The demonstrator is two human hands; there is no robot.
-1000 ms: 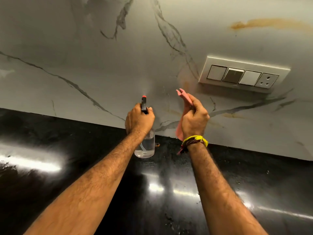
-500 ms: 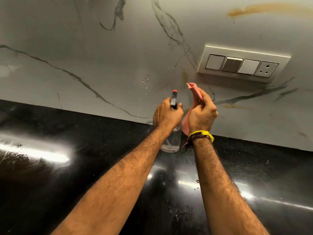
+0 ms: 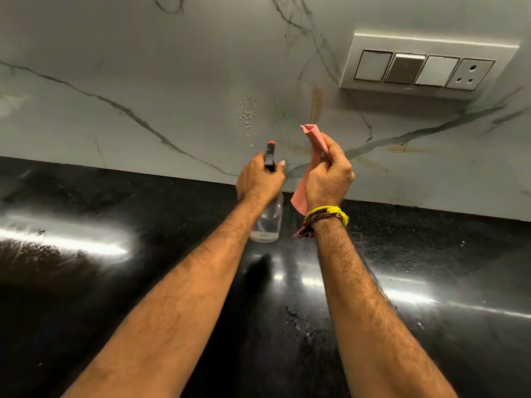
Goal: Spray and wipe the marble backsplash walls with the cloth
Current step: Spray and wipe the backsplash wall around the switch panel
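Setting: marble backsplash, grey-veined, rising behind a glossy black counter; both forearms reach in from the near edge.

Left hand: fingers wrapped round the neck of a clear spray bottle, red nozzle up and aimed at the wall, bottle held just above the counter.

Droplet patch: wet beads on the marble above the nozzle, unwiped.

Right hand: raised beside the left, fingers curled, gripping a pink cloth that sticks up above the fist and hangs below the wrist; not touching the wall.

Switch plate: upper right, near the wet area.

Step, as judged: spraying; wiping comes next. That calls for pressing the cloth flat over the droplets, keeping moisture off the switches.
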